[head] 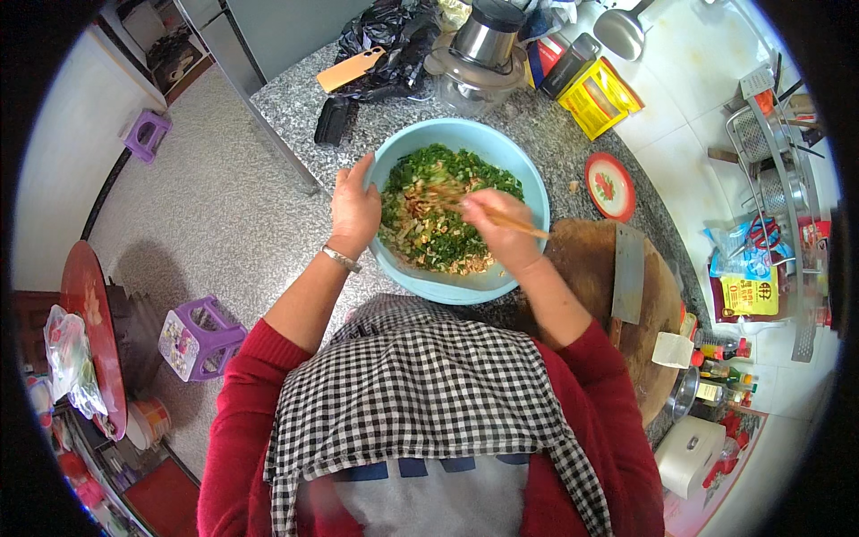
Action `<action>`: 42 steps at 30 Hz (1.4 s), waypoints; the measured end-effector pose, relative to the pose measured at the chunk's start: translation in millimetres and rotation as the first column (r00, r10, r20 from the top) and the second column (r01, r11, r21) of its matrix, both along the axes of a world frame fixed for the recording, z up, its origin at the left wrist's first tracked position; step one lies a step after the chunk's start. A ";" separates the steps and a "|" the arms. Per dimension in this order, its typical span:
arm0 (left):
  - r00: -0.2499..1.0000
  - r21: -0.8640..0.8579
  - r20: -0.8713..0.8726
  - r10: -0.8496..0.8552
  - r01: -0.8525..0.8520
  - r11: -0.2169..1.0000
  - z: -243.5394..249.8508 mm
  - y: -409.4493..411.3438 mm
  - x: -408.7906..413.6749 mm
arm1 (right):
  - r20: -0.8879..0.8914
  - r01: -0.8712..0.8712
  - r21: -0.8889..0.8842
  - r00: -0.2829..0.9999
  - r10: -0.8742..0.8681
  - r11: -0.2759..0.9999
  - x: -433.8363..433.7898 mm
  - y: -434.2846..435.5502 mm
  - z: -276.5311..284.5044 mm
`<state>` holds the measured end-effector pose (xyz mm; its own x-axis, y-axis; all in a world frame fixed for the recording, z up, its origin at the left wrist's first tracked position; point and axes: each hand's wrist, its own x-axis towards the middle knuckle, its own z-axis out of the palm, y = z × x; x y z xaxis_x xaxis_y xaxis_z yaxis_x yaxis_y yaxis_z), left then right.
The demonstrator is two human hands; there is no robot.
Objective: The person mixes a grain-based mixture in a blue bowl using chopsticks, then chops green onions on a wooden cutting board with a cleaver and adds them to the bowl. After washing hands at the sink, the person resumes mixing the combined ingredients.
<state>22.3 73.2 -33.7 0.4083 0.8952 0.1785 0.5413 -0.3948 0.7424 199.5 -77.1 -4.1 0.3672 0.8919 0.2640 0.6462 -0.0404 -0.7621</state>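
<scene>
A large light-blue basin (463, 292) sits on the speckled stone counter in front of me. Inside it lies a mix of chopped greens (429, 161) and pale crumbly bits, with a dark reddish-brown patch near the middle. My left hand (356, 205) grips the basin's left rim, the thumb on the inner side. Wooden chopsticks (507, 220) are held in my right hand (502, 228), over the right half of the basin. Their tips reach into the greens and are blurred, as is the hand.
Right of the basin, a cleaver (628, 275) lies on a round wooden chopping board (584, 268). A red-rimmed plate (609, 186) is beyond it. Behind the basin stand a food chopper (480, 60), a yellow packet (597, 97) and a black plastic bag (389, 40). A purple stool (201, 335) is on the floor.
</scene>
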 end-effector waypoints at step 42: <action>0.965 -0.219 0.261 0.017 0.042 0.975 13.5 0.9 12.0 | -0.114 -0.146 -0.097 0.984 0.134 0.985 7.2 -24.8 12.4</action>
